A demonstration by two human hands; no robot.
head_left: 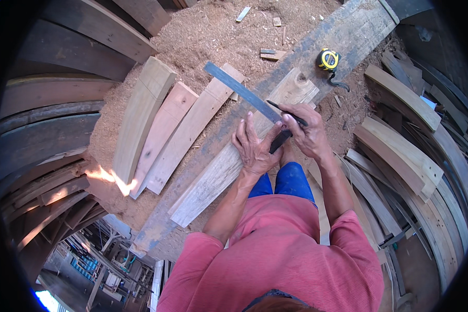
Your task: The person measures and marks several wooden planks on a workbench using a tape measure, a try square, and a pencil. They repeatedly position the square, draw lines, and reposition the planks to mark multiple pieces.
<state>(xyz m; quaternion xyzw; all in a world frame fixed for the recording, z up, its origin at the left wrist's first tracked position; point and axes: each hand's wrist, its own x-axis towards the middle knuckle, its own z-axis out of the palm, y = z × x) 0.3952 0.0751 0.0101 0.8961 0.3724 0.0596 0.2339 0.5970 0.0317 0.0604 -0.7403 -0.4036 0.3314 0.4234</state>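
Note:
A pale wooden board [208, 179] lies slantwise on a long, worn bench plank [351, 39]. Across it rests a try square with a blue-grey blade [239, 91] and a black stock [280, 142] at the board's near edge. My left hand [255, 148] presses on the board and square, its thumb at the stock and its fingers over the wood. In my right hand [308, 132] is a slim black pencil [298, 120], its tip slanting toward the blade. My right fingertips also come close to the stock.
A yellow-and-black tape measure [328, 60] sits on the bench plank, right of the board. Several cut boards [145, 114] lie on sawdust [203, 39] to the left. Stacked timber [52, 93] lines the left side, and curved boards [400, 156] pile up on the right.

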